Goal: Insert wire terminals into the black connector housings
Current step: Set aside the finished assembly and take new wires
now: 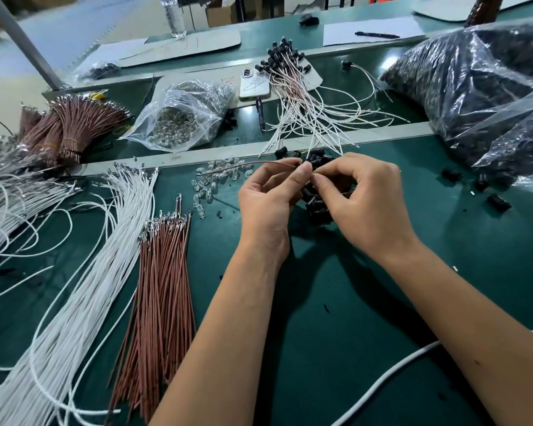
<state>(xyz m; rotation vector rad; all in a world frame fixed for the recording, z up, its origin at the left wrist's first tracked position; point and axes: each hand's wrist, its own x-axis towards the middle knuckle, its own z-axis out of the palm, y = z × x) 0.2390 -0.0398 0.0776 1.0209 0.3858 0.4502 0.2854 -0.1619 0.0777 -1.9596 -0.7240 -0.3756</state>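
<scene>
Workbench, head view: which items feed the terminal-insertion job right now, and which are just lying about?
In the job:
brown wire pinched by the left hand
right hand at the black housings
loose brown wires
white wires

Lying about:
phone
water bottle
pen
</scene>
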